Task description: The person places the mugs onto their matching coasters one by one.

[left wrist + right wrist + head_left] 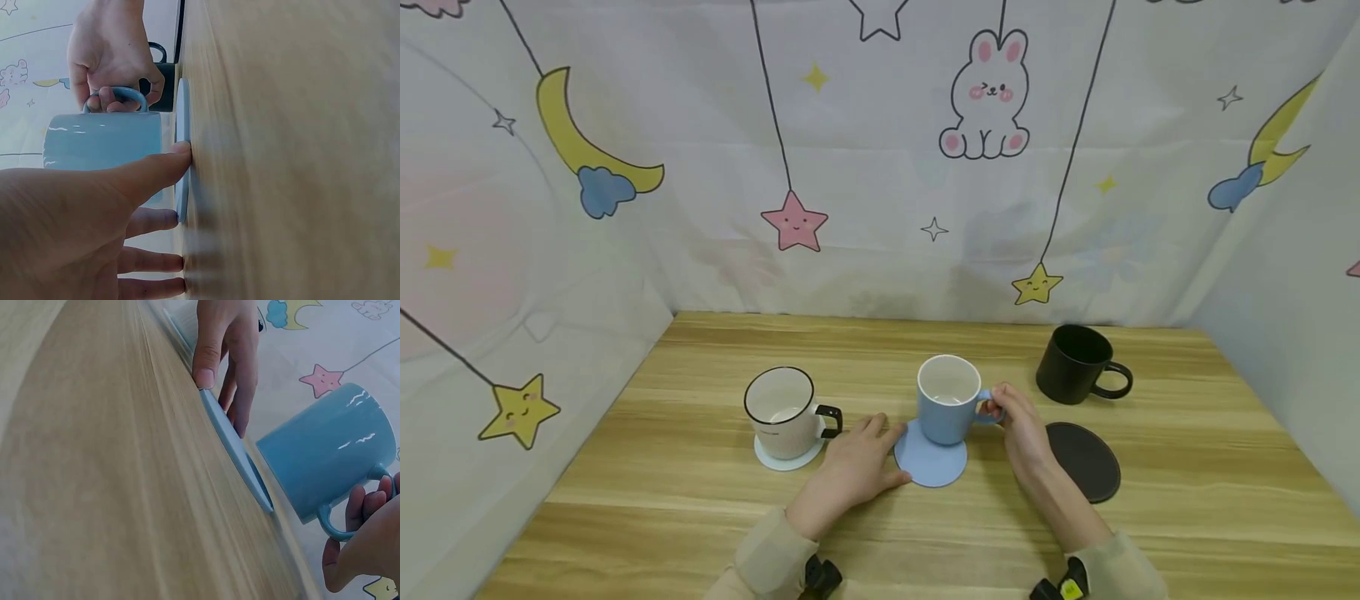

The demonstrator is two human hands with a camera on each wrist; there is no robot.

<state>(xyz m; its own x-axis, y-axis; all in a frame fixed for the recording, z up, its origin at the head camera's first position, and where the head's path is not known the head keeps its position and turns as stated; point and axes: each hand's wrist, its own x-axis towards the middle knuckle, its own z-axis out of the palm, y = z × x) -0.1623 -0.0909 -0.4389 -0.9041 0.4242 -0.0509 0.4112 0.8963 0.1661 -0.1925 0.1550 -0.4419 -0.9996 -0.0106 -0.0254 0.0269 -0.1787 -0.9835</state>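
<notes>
My right hand [1021, 425] grips the handle of a light blue mug [947, 408], upright with its rim up. In the right wrist view a gap shows between the blue mug [331, 450] and the round blue coaster [234, 447] lying on the table. My left hand [861, 462] rests beside the blue coaster [931, 462], fingers spread and fairly straight. Its thumb [169, 165] touches the coaster's near edge, and the index fingertip is at the left edge. The other left fingertips are down at the tabletop.
On the left, a white mug [781, 408] with black rim and handle stands on a pale coaster [767, 458], its handle close to my left hand. At the right are a black mug [1067, 371] and, nearer me, a black coaster [1090, 467]. Patterned cloth [880, 275] walls the wooden table [1195, 500].
</notes>
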